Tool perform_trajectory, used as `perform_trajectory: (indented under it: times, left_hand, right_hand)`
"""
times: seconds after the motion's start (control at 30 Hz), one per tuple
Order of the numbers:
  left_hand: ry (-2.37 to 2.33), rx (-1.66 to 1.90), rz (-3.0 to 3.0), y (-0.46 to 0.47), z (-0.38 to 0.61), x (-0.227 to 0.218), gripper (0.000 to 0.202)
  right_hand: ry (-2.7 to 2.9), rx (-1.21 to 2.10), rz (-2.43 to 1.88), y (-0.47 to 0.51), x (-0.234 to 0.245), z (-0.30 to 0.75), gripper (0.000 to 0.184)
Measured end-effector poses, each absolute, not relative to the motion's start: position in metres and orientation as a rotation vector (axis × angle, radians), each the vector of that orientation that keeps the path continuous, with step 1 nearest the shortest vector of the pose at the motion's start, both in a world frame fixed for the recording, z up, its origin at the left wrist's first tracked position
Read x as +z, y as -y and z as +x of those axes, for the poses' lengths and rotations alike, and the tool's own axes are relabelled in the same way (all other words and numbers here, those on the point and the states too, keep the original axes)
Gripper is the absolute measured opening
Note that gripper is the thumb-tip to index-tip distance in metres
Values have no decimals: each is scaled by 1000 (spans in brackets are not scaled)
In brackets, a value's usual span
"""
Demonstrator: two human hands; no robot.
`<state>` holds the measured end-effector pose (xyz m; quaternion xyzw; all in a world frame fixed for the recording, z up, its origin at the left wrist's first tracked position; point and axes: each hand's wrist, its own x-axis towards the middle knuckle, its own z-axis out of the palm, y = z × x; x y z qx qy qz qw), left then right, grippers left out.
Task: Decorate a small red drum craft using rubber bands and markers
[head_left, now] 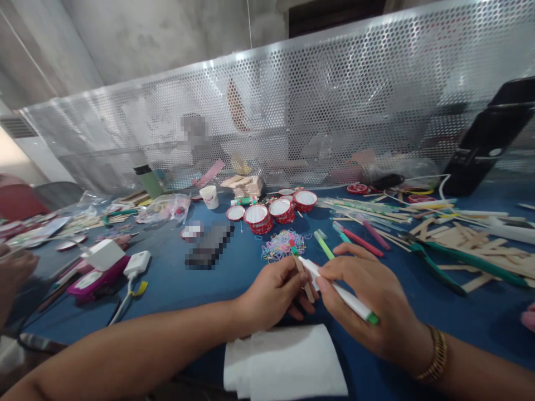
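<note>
Between the thumb and fingers of my left hand (276,292) is a flat wooden craft stick (309,291), tilted upward, its top end coloured red and green. My right hand (370,298) grips a white marker (353,301) with a green end cap. The marker's tip points at the coloured part of the stick; whether it touches I cannot tell. Just beyond my hands lies a pile of small pastel rubber bands (282,244). A light green marker (324,244) and a red marker (363,243) lie to its right. A folded white cloth or paper (288,362) is below my hands.
Small red-and-white drums (258,218) stand at the back centre, near a paper cup (209,196). Green-handled pliers (438,267) and loose craft sticks lie right. A white charger (104,253) sits left, with another person's hand (16,273) beyond. A perforated metal panel (334,106) closes off the back.
</note>
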<state>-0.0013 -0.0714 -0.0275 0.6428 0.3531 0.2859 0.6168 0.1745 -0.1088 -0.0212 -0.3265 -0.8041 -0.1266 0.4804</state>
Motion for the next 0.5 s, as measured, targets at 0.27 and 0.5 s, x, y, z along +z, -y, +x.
perform_trajectory:
  times: [0.27,0.5]
  left_hand:
    - [-821,645,1496,71,-1,-28,38]
    - [-827,649,1493,72,-1,-27,39]
  right_hand:
    - [1961,-326,-802,107,-22,175,8]
    - [1972,-303,-799,108,-23,176,6]
